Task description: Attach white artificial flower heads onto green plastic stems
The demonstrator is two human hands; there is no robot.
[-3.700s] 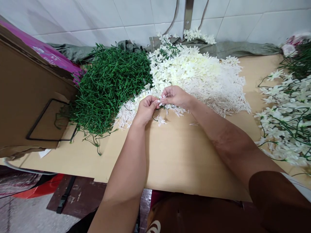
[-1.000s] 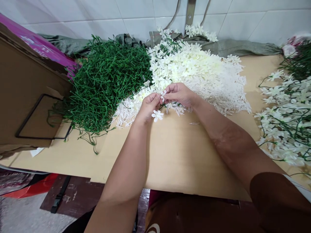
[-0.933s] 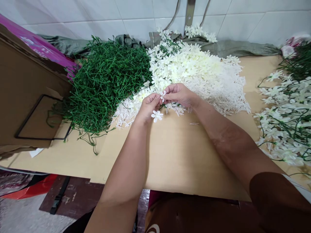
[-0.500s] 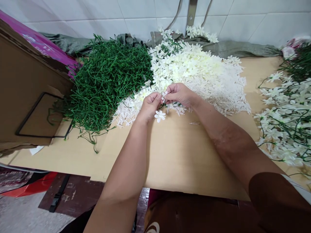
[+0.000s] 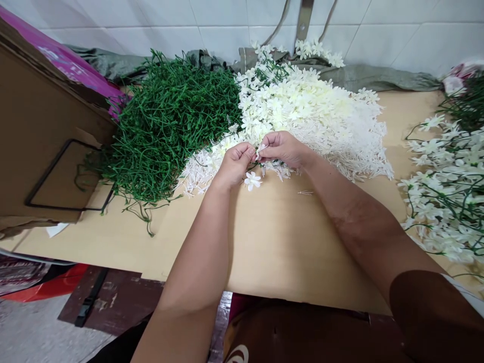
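Note:
My left hand point(image 5: 237, 162) is closed, thumb pressed to fingers, pinching what looks like a thin green artificial stem, mostly hidden by the fingers. A white artificial flower point(image 5: 252, 180) shows just beneath this hand; whether it joins the stem is unclear. Against the left fingertips, my right hand point(image 5: 283, 149) pinches a small white flower point(image 5: 260, 151). Both hands work just in front of a heap of white artificial flowers point(image 5: 298, 98), whose pale thin stalks point toward me. Left of it lies a pile of green plastic stems point(image 5: 181, 121).
Flowers on green stems point(image 5: 449, 186) lie at the right. A cardboard box point(image 5: 41, 131) with a black wire frame point(image 5: 47, 173) stands at the left. Loose white stalks point(image 5: 305, 192) lie on the cardboard-covered table point(image 5: 264, 242). White tiles point(image 5: 219, 25) line the back.
The view has shifted slightly. The small flower between my fingertips has turned a little, with both hands staying together in nearly the same place.

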